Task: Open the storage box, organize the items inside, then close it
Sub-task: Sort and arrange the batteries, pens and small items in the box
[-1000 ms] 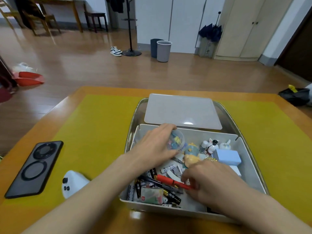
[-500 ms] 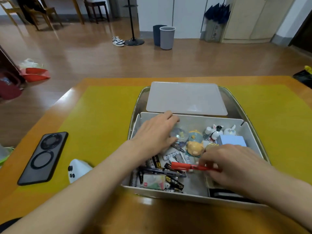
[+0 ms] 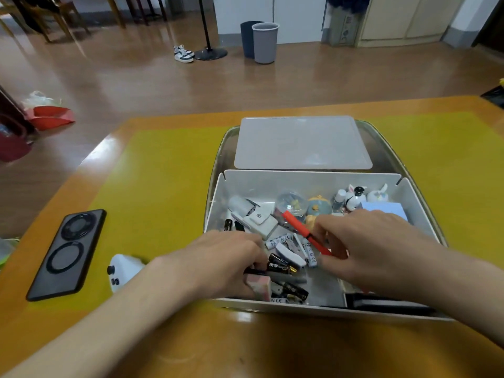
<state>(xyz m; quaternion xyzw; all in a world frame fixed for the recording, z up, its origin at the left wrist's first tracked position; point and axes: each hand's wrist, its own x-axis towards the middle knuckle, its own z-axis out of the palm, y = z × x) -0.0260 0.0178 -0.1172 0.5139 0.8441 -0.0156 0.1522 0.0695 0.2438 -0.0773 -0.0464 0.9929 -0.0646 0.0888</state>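
**Both hands in the open storage box**

Left hand (image 3: 223,264) reaches into the near-left corner of the storage box (image 3: 308,180), fingers curled down among the batteries (image 3: 281,266) and a pink-and-white packet (image 3: 260,286); we cannot tell what it actually grips. Right hand (image 3: 373,252) pinches a red pen (image 3: 302,230), tilted up and away to the left above the clutter. We note a clear ball (image 3: 290,203), small figurines (image 3: 354,197) and a pale blue block (image 3: 381,208) along the far wall. Lid (image 3: 301,143) lies flat just beyond the box, both inside a clear tray (image 3: 218,156) on the table (image 3: 152,170). Phone (image 3: 68,252) and a white controller (image 3: 122,270) lie left, well apart from the box.
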